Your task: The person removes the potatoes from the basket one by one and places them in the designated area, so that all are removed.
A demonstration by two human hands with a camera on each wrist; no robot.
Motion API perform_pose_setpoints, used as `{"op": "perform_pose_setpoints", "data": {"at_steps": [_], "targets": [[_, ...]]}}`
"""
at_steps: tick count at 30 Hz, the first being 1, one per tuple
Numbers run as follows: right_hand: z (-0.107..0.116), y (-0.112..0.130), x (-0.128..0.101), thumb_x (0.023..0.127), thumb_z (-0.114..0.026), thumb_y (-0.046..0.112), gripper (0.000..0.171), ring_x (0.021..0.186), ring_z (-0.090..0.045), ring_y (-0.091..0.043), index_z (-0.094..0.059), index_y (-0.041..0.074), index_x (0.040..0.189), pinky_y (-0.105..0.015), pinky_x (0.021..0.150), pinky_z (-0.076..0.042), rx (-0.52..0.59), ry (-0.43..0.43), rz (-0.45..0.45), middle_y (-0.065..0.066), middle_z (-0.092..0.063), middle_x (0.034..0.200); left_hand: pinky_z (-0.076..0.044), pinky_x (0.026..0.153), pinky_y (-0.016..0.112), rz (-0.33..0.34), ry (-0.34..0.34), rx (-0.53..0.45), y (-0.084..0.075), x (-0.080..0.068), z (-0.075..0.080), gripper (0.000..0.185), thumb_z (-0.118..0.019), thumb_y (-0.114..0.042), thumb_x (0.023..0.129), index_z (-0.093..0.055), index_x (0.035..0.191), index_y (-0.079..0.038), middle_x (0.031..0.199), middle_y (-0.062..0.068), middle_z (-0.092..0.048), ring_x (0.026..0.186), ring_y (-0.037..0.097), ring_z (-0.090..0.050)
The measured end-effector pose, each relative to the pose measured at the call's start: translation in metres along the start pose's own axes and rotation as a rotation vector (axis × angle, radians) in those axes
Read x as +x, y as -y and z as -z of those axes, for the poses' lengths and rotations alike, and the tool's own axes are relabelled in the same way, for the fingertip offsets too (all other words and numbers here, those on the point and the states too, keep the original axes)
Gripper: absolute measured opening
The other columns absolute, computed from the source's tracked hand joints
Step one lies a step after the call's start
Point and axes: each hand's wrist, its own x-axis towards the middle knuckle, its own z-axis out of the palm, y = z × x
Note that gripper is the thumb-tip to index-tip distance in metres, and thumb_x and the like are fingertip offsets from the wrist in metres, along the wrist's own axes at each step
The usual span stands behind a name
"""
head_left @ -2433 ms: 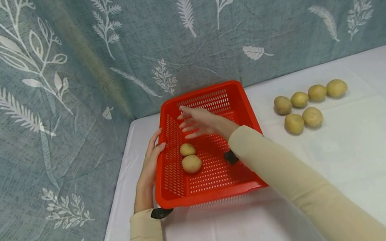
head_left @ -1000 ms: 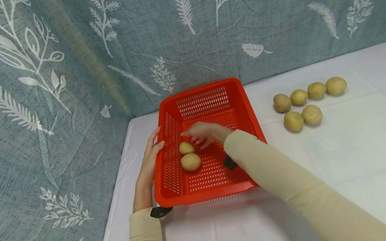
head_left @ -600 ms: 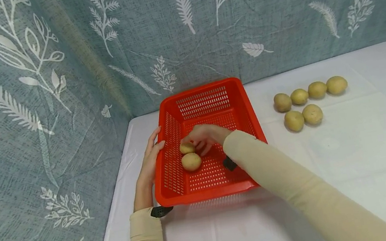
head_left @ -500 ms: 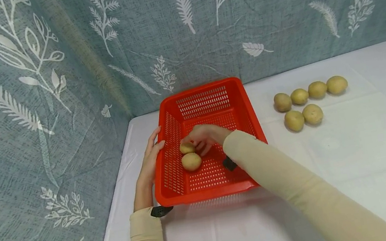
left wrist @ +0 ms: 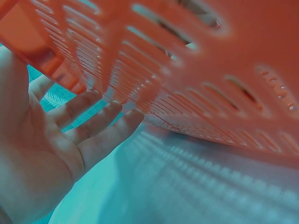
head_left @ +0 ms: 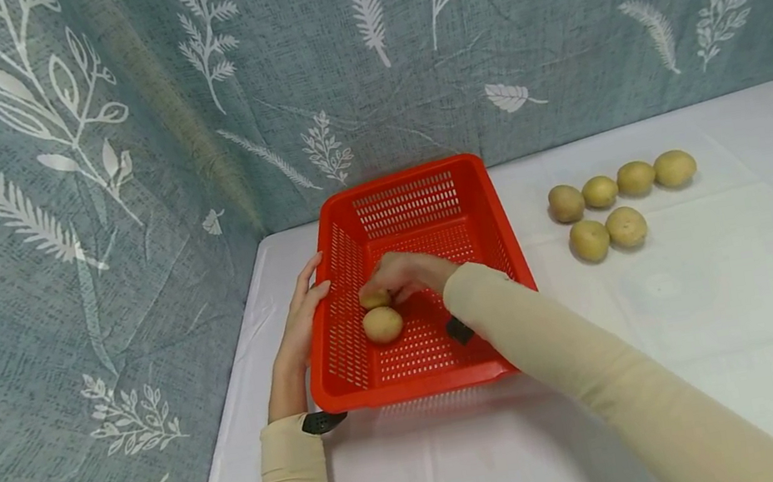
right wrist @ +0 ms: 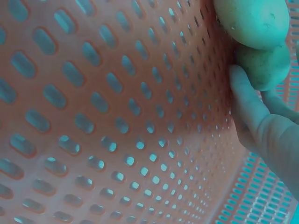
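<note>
White-clothed table (head_left: 711,324) against a leaf-print curtain (head_left: 107,108). Right hand (head_left: 403,274), fingers curled, grips a potato (head_left: 373,300) in the red basket (head_left: 417,194); left hand (head_left: 301,322) rests flat, fingers straight, on its wall.

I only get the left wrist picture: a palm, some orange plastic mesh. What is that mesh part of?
Observer: A red basket on a white table. The left hand lies flat against its outer left wall.
Visitor: Is anything in it?
Observer: Two potatoes. The nearer potato lies free on the floor of the basket.
Visitor: And the other one?
Observer: The right hand is over the farther potato, its fingers curled against it.
Visitor: Any more potatoes around?
Observer: Six loose potatoes sit on the table to the right of the basket.
</note>
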Motion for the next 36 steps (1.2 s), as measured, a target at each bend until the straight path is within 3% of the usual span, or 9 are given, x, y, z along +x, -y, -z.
{"op": "perform_pose_setpoints", "data": {"at_steps": [9, 22, 30, 36], "targets": [[-0.009, -0.001, 0.001, 0.091, -0.065, 0.015, 0.046, 0.108, -0.056, -0.028, -0.051, -0.003, 0.131, -0.035, 0.084, -0.050, -0.118, -0.084, 0.082, -0.016, -0.052, 0.124, -0.050, 0.077, 0.028, 0.018, -0.005, -0.016, -0.001, 0.000, 0.000, 0.052, -0.035, -0.020, 0.104, -0.017, 0.153, -0.022, 0.136, 0.014, -0.037, 0.100, 0.020, -0.055], [-0.011, 0.001, -0.003, 0.091, -0.066, 0.011, 0.039, 0.105, -0.058, -0.027, -0.054, -0.005, 0.125, -0.035, 0.085, -0.050, -0.129, -0.104, 0.070, -0.016, -0.054, 0.119, -0.050, 0.078, 0.028, 0.006, -0.002, -0.006, -0.001, 0.000, -0.002, 0.052, -0.034, -0.018, 0.104, -0.016, 0.153, -0.021, 0.137, 0.015, -0.035, 0.102, 0.020, -0.054], [-0.002, -0.008, 0.023, 0.087, -0.071, 0.017, 0.056, 0.101, -0.059, -0.024, -0.048, -0.005, 0.133, -0.032, 0.077, -0.052, -0.139, -0.102, 0.051, -0.016, -0.053, 0.122, -0.050, 0.077, 0.028, 0.016, -0.013, -0.003, -0.002, -0.001, -0.002, 0.051, -0.034, -0.020, 0.104, -0.017, 0.152, -0.023, 0.135, 0.013, -0.037, 0.101, 0.019, -0.054], [0.000, -0.002, 0.005, 0.090, -0.066, 0.012, 0.046, 0.107, -0.056, -0.028, -0.050, -0.004, 0.131, -0.036, 0.085, -0.050, -0.098, -0.140, 0.044, -0.016, -0.052, 0.124, -0.050, 0.078, 0.027, 0.006, -0.007, -0.003, -0.002, -0.001, -0.002, 0.052, -0.034, -0.019, 0.104, -0.016, 0.153, -0.020, 0.136, 0.014, -0.035, 0.102, 0.019, -0.054]]}}
